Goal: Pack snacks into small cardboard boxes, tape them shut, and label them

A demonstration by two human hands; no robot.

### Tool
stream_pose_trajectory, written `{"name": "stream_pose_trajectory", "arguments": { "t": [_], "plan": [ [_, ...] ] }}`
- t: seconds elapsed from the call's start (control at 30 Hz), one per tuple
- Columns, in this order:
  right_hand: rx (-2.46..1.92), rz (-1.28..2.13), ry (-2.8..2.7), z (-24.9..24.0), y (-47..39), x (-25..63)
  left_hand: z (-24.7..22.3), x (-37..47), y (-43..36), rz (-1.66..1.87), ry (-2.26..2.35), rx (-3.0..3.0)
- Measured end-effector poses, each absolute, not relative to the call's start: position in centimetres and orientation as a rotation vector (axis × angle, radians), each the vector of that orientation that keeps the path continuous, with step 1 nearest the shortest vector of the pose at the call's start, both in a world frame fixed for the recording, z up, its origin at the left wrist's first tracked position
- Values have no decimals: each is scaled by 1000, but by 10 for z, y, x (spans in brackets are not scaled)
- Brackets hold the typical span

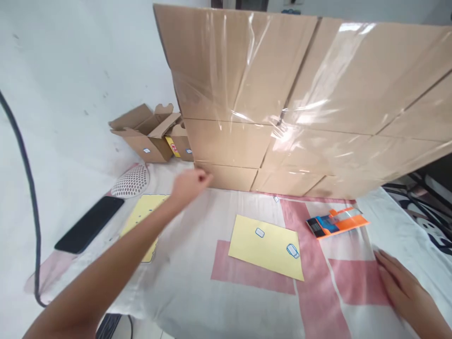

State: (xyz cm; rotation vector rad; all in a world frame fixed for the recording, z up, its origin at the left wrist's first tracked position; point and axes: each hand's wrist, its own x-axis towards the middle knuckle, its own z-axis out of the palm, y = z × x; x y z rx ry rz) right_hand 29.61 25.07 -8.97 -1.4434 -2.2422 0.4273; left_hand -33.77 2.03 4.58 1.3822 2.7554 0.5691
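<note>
My left hand (190, 186) reaches out with its fingers curled together, near the bottom left of a large cardboard panel (229, 141) wrapped in clear film. It is slightly blurred, and anything inside the fingers is hidden. My right hand (406, 292) lies on the cloth at the right with its fingers stretched out and nothing held. Between the hands is a yellow sheet (268, 254) with two small blue-edged white stickers. Under my left forearm, a second yellow sheet (141, 207) with small blue marks is partly hidden.
Left of the panel stand an open cardboard box (148, 146) and a smaller box (181, 143). A perforated white dome (130, 182) and a black phone (90, 223) lie at left. An orange-and-blue packet (335, 223) rests near the panel. A black cable (26, 165) hangs left.
</note>
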Motion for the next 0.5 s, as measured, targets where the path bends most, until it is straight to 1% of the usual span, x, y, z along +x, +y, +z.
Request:
{"name": "stream_pose_trajectory", "arguments": {
  "t": [0.1, 0.17, 0.23, 0.3, 0.37, 0.43, 0.5],
  "plan": [
    [-1431, 405, -2152, -107, 220, 306, 82, -426, -3, 621, 3075, 1331],
    [-1400, 322, -2204, -107, 209, 300, 96, -468, -10, 574, 3135, 1377],
    [-1382, 217, -2275, -101, 204, 289, 104, -497, -6, 455, 3136, 1349],
    [-1399, 132, -2303, -93, 202, 277, 110, -512, 1, 352, 3126, 1262],
    [-1397, 101, -2294, -87, 200, 268, 121, -514, 2, 347, 3144, 1201],
    [-1365, 99, -2275, -84, 197, 263, 137, -502, -14, 489, 3197, 1208],
    [-1351, 101, -2257, -81, 194, 260, 155, -477, -52, 805, 3174, 1282]
  ]
}}
